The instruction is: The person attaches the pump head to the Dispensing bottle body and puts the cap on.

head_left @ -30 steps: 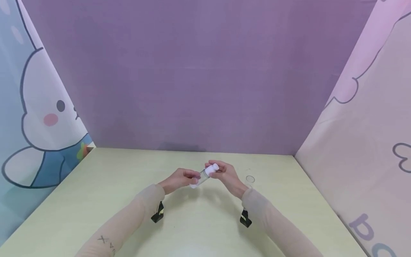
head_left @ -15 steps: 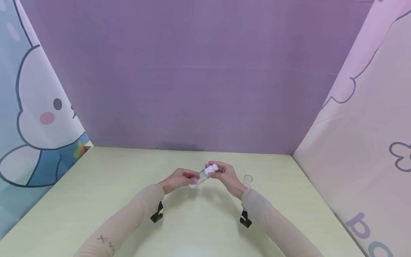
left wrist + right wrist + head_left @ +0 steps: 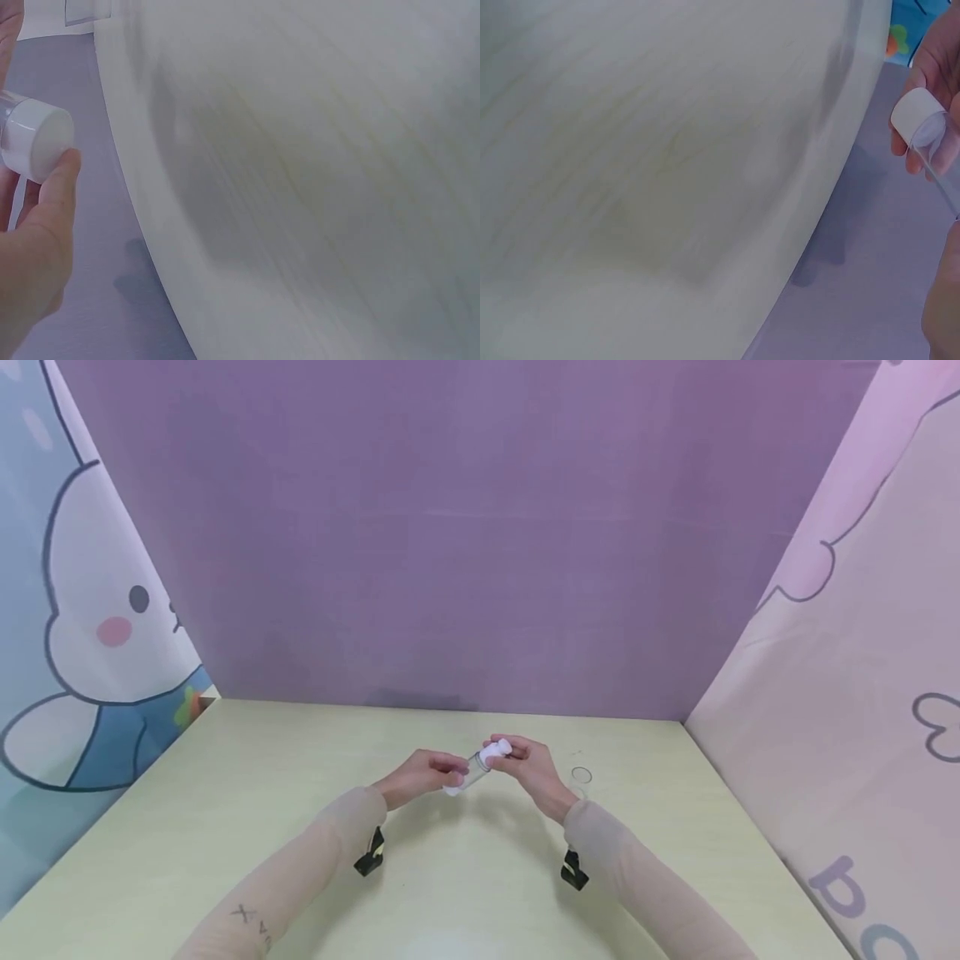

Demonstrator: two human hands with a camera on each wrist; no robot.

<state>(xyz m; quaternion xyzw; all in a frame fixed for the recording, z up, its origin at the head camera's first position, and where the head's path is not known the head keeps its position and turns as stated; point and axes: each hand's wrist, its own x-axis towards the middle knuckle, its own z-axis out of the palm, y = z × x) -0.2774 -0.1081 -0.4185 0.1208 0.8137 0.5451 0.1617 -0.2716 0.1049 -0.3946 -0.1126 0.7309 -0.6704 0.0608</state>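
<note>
A clear cylindrical bottle [image 3: 476, 770] with a white base and a white, narrow-tipped top [image 3: 495, 750] is held tilted above the table, its top toward the upper right. My left hand [image 3: 422, 777] pinches the lower end between thumb and fingers. In the left wrist view its thumb presses on the white base [image 3: 45, 142]. My right hand [image 3: 536, 777] grips the white top with thumb and fingers. The right wrist view shows the white base [image 3: 919, 116] in my left hand, and only part of my right hand [image 3: 943, 300] at the edge.
On the pale table [image 3: 405, 893], right of my right hand, lies a small thin dark-edged ring [image 3: 582, 775], with a faint outline just below it. A purple panel [image 3: 450, 527] stands behind the table. Printed panels flank it left [image 3: 112, 668] and right [image 3: 847, 693].
Both hands keep hold of the bottle in almost the same place. The right thumb and the white top have shifted very slightly.
</note>
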